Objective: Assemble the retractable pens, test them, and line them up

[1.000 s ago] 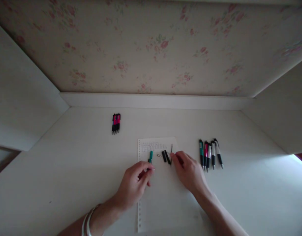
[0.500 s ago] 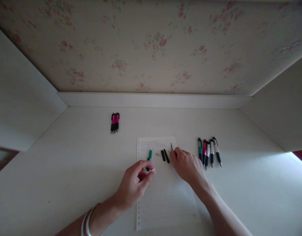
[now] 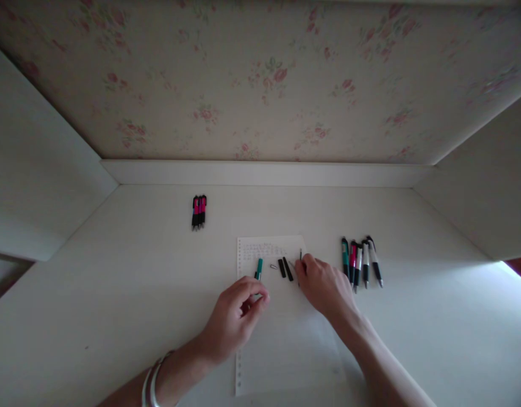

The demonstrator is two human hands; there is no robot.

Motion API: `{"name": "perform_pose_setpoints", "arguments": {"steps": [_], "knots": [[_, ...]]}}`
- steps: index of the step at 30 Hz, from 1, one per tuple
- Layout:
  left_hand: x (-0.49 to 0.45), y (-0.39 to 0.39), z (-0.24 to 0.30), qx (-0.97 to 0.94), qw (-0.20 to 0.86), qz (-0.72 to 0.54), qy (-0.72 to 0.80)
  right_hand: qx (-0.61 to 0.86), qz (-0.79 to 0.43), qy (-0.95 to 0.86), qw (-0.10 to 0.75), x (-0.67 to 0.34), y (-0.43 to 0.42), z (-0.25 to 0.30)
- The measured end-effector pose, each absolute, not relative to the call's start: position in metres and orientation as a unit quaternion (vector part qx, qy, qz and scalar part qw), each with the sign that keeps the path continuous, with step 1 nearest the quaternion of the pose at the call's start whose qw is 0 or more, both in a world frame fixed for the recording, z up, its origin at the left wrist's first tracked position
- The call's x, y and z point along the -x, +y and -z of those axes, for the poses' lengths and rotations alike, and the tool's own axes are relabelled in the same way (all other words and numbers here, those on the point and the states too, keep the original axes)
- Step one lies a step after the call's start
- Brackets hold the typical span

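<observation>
Pinches teal barrel (image 3: 259, 267) in left hand (image 3: 237, 316), thin refill (image 3: 300, 254) in right hand (image 3: 324, 285); leaves black parts (image 3: 285, 268) loose on paper (image 3: 286, 350). Seems midway, with five pens (image 3: 361, 263) untouched toward table (image 3: 116, 294) right edge.

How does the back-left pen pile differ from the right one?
The left pile has two or three pens, pink and black; the right pile has five, teal, pink and white. The left pile is packed tight, the right pile fans out. The left pile lies far off, the right pile beside the right hand. Both lie on the desk, off the paper.
</observation>
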State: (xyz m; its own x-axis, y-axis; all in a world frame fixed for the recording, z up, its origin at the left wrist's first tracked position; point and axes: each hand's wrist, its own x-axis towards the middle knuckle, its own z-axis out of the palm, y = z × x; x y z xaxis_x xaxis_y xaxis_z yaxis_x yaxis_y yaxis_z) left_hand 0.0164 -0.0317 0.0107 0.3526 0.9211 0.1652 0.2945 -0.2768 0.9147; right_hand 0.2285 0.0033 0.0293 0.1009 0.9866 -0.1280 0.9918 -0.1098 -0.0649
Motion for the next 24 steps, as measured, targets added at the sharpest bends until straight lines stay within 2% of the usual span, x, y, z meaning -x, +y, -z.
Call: {"name": "perform_pose_setpoints", "arguments": {"steps": [7, 14, 20, 24], "knots": [[-0.018, -0.032, -0.015, -0.714, 0.420, -0.354, 0.433, -0.749, 0.004, 0.663, 0.012, -0.225, -0.003, -0.025], [-0.019, -0.033, -0.014, -0.712, 0.425, -0.343, 0.440, -0.729, -0.037, 0.682, 0.054, -0.232, -0.010, -0.026], [-0.017, -0.034, -0.014, -0.715, 0.421, -0.336, 0.445, -0.726, 0.011, 0.683, 0.082, -0.233, -0.006, -0.028], [-0.018, -0.034, -0.011, -0.684, 0.460, -0.337, 0.455, -0.758, 0.071, 0.648, 0.020, -0.239, -0.003, -0.026]]}}
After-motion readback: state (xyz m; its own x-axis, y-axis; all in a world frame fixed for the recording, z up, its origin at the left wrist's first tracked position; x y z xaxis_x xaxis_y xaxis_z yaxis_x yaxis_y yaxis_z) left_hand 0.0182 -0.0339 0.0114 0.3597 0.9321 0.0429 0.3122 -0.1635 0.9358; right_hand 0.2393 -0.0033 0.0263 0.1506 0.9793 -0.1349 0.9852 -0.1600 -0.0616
